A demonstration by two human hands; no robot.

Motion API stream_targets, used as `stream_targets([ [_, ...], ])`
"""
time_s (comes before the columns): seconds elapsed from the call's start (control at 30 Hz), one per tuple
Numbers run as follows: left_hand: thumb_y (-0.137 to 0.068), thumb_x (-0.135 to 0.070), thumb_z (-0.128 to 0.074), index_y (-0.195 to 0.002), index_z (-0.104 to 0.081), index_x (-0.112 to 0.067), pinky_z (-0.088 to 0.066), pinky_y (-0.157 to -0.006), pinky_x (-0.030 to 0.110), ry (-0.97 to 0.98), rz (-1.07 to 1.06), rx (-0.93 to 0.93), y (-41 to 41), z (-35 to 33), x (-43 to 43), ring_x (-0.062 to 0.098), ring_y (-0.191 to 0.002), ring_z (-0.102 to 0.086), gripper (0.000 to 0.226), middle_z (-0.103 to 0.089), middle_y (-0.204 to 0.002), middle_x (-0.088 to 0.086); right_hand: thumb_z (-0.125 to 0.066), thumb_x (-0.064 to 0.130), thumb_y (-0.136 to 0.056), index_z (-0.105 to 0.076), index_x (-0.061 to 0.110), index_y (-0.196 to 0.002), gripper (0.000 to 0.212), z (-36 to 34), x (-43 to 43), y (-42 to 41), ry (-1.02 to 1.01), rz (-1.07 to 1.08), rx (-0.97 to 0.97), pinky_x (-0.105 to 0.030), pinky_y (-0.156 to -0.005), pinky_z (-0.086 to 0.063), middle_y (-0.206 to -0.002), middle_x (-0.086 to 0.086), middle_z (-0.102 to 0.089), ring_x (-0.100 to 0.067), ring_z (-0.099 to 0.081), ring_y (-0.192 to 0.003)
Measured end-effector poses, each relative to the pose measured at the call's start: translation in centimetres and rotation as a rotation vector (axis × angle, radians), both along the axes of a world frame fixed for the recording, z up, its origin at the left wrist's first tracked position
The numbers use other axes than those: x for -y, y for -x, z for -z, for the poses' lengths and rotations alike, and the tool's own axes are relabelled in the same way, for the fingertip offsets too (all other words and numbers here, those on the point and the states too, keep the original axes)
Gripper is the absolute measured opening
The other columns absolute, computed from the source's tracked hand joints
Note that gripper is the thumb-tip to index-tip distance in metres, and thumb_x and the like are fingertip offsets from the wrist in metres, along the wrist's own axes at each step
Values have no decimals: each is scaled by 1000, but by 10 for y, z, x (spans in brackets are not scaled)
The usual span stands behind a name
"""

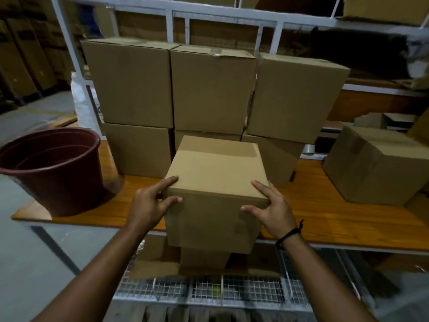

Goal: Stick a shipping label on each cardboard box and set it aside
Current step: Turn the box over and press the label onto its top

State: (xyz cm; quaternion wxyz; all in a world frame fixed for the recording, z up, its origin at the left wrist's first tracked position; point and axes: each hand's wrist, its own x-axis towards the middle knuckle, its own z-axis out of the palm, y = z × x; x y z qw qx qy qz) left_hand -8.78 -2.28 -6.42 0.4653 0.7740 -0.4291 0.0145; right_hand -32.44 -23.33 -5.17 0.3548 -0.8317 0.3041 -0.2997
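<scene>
Head view: cardboard box (216, 173) sits centre frame at the near edge of the wooden table (325, 212), its front face hanging past that edge. It's plain brown corrugated board, roughly cubic, flaps shut. A darker band runs across the far part of the top. Only the top and front faces are visible to me, both plain brown.

Hands:
- left hand (148, 205) clamped on the box's near-left top corner, index finger on the top face, thumb on the front face
- right hand (274, 210) clamped on the near-right top corner, fingers on top, thumb on the front face; one black wristband (289, 235) on that wrist

Counts:
- 1 box in hand
- 6 in the stacked boxes (213, 89) directly behind it, upper centre of frame, two rows of three; the right-hand column sits skewed
- 1 side box (376, 163) on the table at right of frame, well apart from the held one
- 1 lower box (204, 259) just under the held box, below table level, above a wire mesh shelf (232, 289)
- 1 maroon plastic bucket (58, 177) on the table at left of frame; I can't tell if a second is nested inside
</scene>
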Motion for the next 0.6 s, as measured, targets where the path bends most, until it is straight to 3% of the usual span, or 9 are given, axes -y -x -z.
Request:
stream_targets([
  [0.07,-76,-30,-80,-128,-56,-43,-61,-71,38,-14,-5,-21,-16,4,-11,16,-91,-66,59,-63,-122,-2,-83,43,-58,-55,32,-133,81,1,-11,-15,-23,24,-38,-44,-108,-41,-146,-8,-43,-22,-37,-137],
  [0.17,-75,-27,-81,-129,-58,-39,-60,-72,34,4,-17,-44,-31,11,-20,17,-91,-66,60,-65,-123,5,-86,37,-63,-52,36,-134,79,0,-23,-31,-37,36,-93,-38,-113,-34,-151,-10,-37,-20,-27,-142],
  [0.3,-78,-31,-78,-138,-44,-46,-60,-76,34,31,-39,-76,-38,22,-24,17,-102,-64,71,-59,-132,1,-84,38,-65,-50,37,-136,79,0,-31,-45,-9,60,-147,-39,-112,-35,-154,-8,-32,-23,-26,-143],
  [0.37,-77,-32,-79,-147,-28,-48,-59,-82,40,53,-39,-154,-36,30,-28,15,-110,-61,88,-54,-138,-3,-82,49,-64,-50,39,-134,78,-9,-32,-48,106,100,-254,-45,-113,-33,-158,-4,-21,-27,-24,-144],
  [0.5,-66,-43,-82,-149,-5,-50,-51,-96,48,28,6,-352,-30,48,-31,20,-127,-50,114,-42,-149,-3,-68,76,-60,-39,49,-137,87,-37,-37,-65,497,88,-587,-57,-115,-3,-161,-1,-1,-29,4,-147],
  [0.6,-62,-42,-84,-149,-2,-50,-49,-99,52,45,45,-432,-27,52,-27,21,-131,-46,120,-39,-151,-2,-65,80,-58,-18,53,-145,102,-48,-35,-77,512,5,-703,-60,-114,-2,-162,1,3,-29,7,-147],
])
